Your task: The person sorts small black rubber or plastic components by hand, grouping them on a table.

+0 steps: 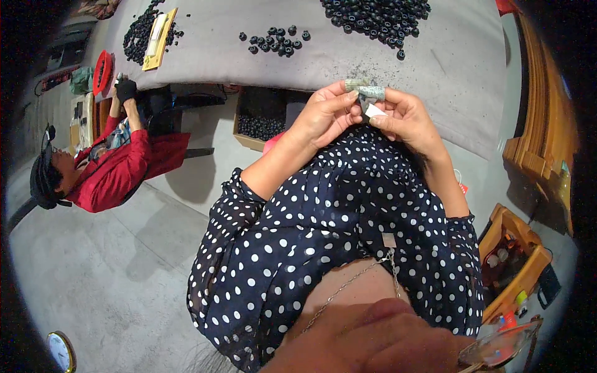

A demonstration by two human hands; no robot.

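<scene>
My left hand (pixel 322 115) and my right hand (pixel 407 119) meet at the near edge of the cloth-covered table, just above my lap. Pale wrapping covers both forefinger tips. Between the left thumb and fingers is a small black piece (pixel 364 107), partly hidden by the fingertips. My right thumb and forefinger pinch a small flat white piece (pixel 375 111) close beside it; its kind is too small to tell. Dark crumbs (pixel 373 74) lie scattered on the cloth beyond my fingers.
A large heap of black rounded parts (pixel 376 18) lies far right; a smaller group (pixel 273 42) sits left of it. A cardboard box (pixel 249 142) of black parts stands below the table. At left, a co-worker in red (pixel 115 171) sits near a red bowl (pixel 102 73). Wooden furniture (pixel 541 124) stands right.
</scene>
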